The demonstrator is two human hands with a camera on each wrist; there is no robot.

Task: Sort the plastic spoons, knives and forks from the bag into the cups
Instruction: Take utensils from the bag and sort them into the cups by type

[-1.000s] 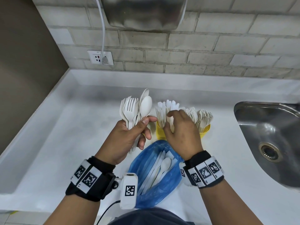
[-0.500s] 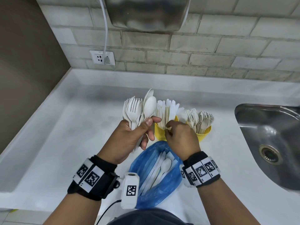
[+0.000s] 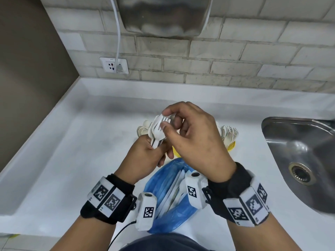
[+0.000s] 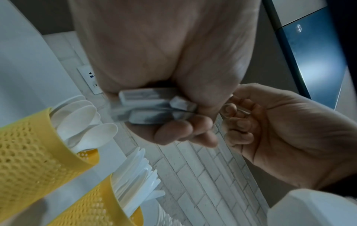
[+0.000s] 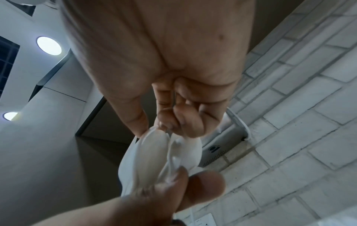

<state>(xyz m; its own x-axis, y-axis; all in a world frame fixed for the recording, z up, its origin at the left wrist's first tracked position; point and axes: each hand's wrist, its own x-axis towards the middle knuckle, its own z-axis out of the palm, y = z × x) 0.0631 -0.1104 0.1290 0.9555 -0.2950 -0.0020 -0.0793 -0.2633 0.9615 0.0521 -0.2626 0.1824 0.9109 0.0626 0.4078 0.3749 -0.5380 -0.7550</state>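
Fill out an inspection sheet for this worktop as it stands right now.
Surface: white countertop, bare where it shows.
Job's things: blue bag lies open in front of the person with white cutlery inside; yellow perforated cups hold spoons and knives; a bundle of forks and spoons is in hand.
Clutter: nothing seen.
Grippers: left hand grips the bundle's handles; right hand pinches the bundle's top between thumb and fingers.
Cables: white cord runs down to the wall socket; a thin black cable hangs from the left wrist camera.
Surroundings: steel sink to the right, tiled wall, metal appliance above.
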